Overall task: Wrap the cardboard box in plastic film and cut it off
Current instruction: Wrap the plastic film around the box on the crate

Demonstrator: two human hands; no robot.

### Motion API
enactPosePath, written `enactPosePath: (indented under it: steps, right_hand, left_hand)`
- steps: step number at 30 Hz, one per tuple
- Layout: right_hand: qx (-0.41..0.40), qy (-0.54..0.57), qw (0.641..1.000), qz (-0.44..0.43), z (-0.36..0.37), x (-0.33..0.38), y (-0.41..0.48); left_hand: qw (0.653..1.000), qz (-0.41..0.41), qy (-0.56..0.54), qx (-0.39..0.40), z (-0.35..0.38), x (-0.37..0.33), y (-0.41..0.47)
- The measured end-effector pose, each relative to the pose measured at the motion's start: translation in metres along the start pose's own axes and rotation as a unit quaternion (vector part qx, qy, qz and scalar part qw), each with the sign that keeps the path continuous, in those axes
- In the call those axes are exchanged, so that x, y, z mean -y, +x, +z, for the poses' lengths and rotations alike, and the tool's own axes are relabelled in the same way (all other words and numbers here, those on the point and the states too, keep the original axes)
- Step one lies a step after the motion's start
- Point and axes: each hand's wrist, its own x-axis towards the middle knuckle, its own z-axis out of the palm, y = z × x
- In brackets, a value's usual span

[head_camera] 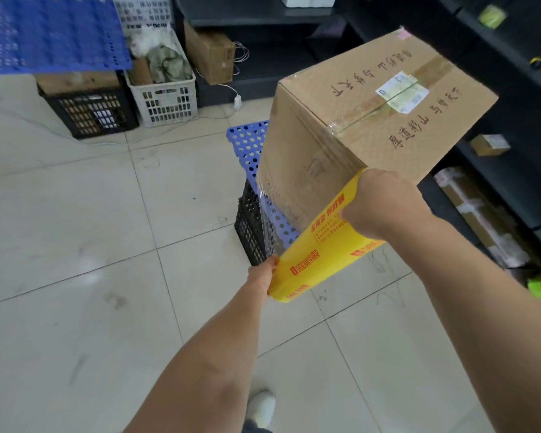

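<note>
Tiled floor (75, 245) below; my left hand (261, 275) and right hand (378, 204) grip the yellow film carton (319, 254), plastic film (265, 214) stretched onto the cardboard box (372, 104).

Left hand (263, 273) extended forward, right hand (381, 204) likewise, both gripping film carton (322, 254)

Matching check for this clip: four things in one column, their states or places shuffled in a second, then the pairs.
1 brown cardboard box
2 yellow film dispenser carton
3 clear plastic film
4 white slotted plastic crate

A stretched between carton and box
B on the floor at the back
C handwriting and tape on top
D gripped by left hand and right hand

Pairs: 1-C, 2-D, 3-A, 4-B
</note>
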Motion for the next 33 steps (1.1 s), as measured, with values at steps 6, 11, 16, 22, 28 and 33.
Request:
enactPosePath:
  steps: [6, 11, 16, 22, 28, 33]
  right_hand:
    - [-0.013, 0.007, 0.999, 0.031, -0.005, -0.018, -0.002]
    - [0.0, 0.037, 0.999, 0.033, -0.006, -0.034, 0.002]
    - [0.07, 0.012, 0.995, -0.064, -0.011, -0.064, -0.003]
    - [0.015, -0.02, 0.989, -0.142, -0.011, -0.091, -0.001]
    - [0.012, -0.008, 0.992, -0.123, -0.009, -0.119, 0.011]
    - [0.049, -0.026, 0.988, -0.144, -0.01, -0.138, 0.029]
  left_hand:
    - [0.998, -0.038, 0.025, 0.053, 0.02, 0.005, -0.022]
    - [0.998, -0.031, 0.004, 0.048, 0.044, 0.019, -0.027]
    - [0.996, -0.027, -0.085, 0.018, 0.073, 0.04, -0.014]
    - [0.992, 0.003, -0.127, 0.014, 0.11, 0.052, -0.032]
    - [0.988, 0.031, -0.154, 0.0, 0.131, 0.062, -0.038]
    - [0.986, 0.026, -0.166, -0.004, 0.151, 0.065, -0.013]
